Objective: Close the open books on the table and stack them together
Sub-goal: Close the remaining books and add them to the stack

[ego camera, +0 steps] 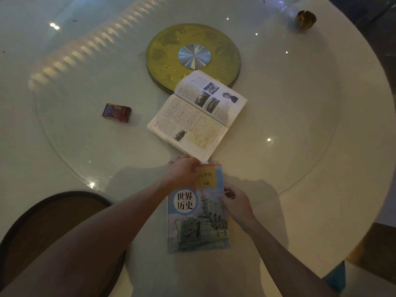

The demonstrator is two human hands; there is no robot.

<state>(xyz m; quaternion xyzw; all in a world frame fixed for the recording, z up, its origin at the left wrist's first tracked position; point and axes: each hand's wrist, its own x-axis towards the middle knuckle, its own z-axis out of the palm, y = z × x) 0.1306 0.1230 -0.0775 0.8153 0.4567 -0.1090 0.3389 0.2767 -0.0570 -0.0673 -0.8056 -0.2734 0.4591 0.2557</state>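
The closed book (198,211) lies flat on the table (300,129) directly in front of me, cover up, spine to my left. I read my left hand (182,171) at its far left corner, fingers curled over the top edge and gripping that corner. My right hand (235,202) sits at the right edge, fingers bent around the page side and holding it. The open book (198,115) lies just beyond, pages up, turned at an angle, with its near corner almost touching the closed book's far edge; I cannot tell whether they make contact. Its far corner overlaps the rim of the gold disc (192,56) at the table centre.

Risk assessment, as a judgement:

- One book is not yet closed. Stacking onto it while open would crease the pages.
- The table surface looks glossy. A push on either book could make it slide instead of lift.
- The open book rests partly on the disc rim, so it may rock or shift when one half is folded over.
- The small red box (116,113) lies well to the left and poses little hazard.
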